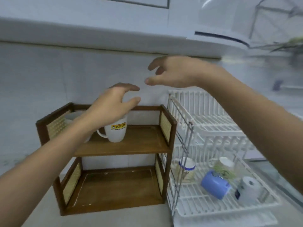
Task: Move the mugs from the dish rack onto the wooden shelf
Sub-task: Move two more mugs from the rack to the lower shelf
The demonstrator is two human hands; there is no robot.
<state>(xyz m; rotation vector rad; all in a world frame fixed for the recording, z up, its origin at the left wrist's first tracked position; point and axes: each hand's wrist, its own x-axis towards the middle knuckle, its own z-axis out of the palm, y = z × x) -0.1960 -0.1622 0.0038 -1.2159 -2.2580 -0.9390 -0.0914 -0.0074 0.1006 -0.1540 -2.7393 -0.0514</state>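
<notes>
A two-level wooden shelf (139, 140) stands left of a white dish rack (213, 202). On the shelf's upper level sits a white mug with a yellow logo (117, 131), and a second white mug (73, 116) is partly hidden behind my left forearm. My left hand (113, 105) hovers just above the logo mug, fingers apart, holding nothing. My right hand (172, 71) is raised higher, open and empty. In the rack's lower tier lie a blue mug (214, 184), a white mug (249, 185), a green-patterned mug (225, 167) and a blue-rimmed mug (186, 167).
The shelf's lower level (114, 187) holds nothing. The rack's upper tier (209, 117) has bare slots. A tiled wall rises behind both, with a white ledge overhead. Pale countertop (114, 220) runs in front.
</notes>
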